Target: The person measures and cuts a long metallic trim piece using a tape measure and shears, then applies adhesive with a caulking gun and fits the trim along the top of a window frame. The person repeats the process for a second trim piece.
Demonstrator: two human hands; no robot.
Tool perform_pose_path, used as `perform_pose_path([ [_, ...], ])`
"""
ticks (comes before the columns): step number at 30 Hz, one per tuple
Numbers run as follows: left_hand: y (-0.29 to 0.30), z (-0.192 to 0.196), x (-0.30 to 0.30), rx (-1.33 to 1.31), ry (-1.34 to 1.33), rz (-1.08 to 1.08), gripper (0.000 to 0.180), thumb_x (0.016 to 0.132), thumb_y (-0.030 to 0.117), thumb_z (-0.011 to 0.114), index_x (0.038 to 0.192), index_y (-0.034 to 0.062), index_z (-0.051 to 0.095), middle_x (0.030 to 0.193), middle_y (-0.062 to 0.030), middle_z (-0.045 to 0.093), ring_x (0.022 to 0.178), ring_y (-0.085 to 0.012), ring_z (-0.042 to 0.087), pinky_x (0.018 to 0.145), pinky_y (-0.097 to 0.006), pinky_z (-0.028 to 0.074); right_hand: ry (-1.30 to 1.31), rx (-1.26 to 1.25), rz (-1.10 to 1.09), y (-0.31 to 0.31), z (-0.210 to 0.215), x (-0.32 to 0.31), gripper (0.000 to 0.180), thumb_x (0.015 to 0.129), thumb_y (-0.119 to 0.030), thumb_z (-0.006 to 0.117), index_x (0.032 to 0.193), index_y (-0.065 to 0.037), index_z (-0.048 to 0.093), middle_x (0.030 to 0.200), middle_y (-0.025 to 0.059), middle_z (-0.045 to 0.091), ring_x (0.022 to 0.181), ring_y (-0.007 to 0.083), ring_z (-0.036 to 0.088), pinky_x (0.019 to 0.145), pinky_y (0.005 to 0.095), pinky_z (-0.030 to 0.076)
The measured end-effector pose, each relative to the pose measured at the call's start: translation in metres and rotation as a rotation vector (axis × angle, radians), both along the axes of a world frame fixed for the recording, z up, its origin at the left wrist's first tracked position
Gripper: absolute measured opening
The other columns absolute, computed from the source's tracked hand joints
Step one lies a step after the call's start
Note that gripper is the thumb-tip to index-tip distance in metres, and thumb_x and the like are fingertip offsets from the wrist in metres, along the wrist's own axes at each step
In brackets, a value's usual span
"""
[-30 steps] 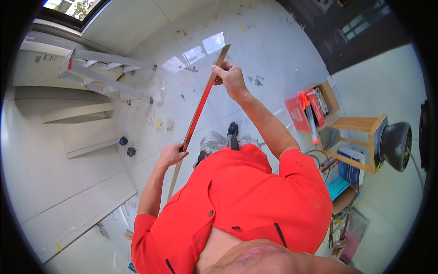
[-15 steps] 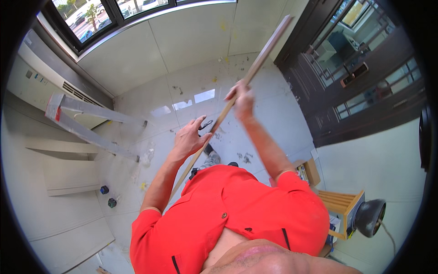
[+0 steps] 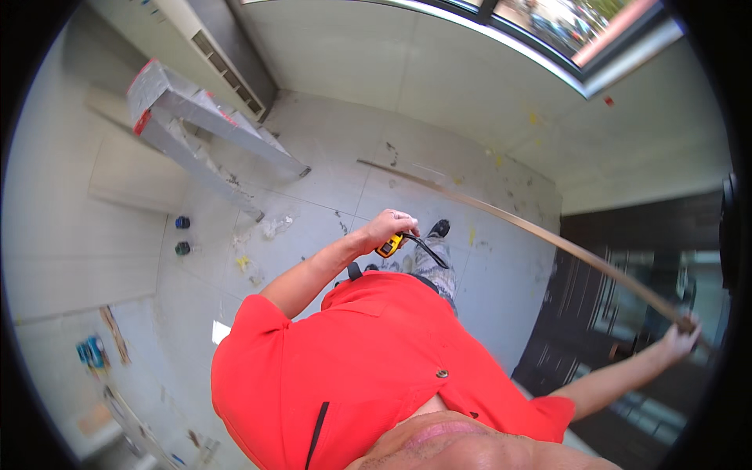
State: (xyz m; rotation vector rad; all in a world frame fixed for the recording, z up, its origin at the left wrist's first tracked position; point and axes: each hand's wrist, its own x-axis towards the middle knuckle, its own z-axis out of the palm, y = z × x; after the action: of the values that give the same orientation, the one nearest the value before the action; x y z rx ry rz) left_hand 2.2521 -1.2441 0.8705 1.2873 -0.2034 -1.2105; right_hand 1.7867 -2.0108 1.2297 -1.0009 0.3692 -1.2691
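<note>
My left hand (image 3: 387,227) is closed around a yellow tape measure (image 3: 388,247) in front of my red shirt. A black wrist strap (image 3: 427,250) hangs from the tape measure. Out at the far right, my right hand (image 3: 680,341) grips a long, narrow wooden strip (image 3: 580,251) close to one end. The strip slants across the view, its other end up and to the left, beyond my left hand. My left hand is apart from the strip.
An aluminium stepladder (image 3: 215,129) stands at the upper left. Two small dark objects (image 3: 182,235) sit on the tiled floor below it. At the right is a dark panelled door (image 3: 576,305). A window (image 3: 540,27) is at the top. A blue tool (image 3: 94,352) lies lower left.
My right hand has moved outward to the right with the wooden strip. My left hand is off the strip, and the tape measure now shows. The view has turned left.
</note>
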Motion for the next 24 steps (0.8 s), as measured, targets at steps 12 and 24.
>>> perform_pose_path([
  [12, -0.182, -0.018, 0.324, -0.386, 0.077, 0.814, 0.061, 0.101, 0.062, 0.06, 0.122, 0.0043, 0.061, 0.11, -0.0151, 0.071, 0.058, -0.0147, 0.063, 0.051, -0.03, 0.054, -0.224, 0.426, 0.178, -0.163, -0.257, 0.328, 0.035, 0.111, -0.027, 0.048, 0.088, -0.003, 0.058, 0.082, 0.0096, 0.064, 0.078, 0.0254, 0.066, 0.076, 0.0404, 0.059],
  [24, -0.153, -0.028, 0.674, 0.055, -0.142, 1.203, 0.03, 0.095, 0.034, 0.073, 0.098, 0.0043, 0.069, 0.08, -0.0015, 0.062, 0.061, -0.013, 0.058, 0.057, -0.033, 0.05, -0.096, 0.696, 0.336, -0.116, -0.428, 0.723, 0.057, 0.113, -0.041, 0.029, 0.084, -0.003, 0.06, 0.083, 0.0118, 0.07, 0.084, 0.0335, 0.071, 0.081, 0.0545, 0.059],
])
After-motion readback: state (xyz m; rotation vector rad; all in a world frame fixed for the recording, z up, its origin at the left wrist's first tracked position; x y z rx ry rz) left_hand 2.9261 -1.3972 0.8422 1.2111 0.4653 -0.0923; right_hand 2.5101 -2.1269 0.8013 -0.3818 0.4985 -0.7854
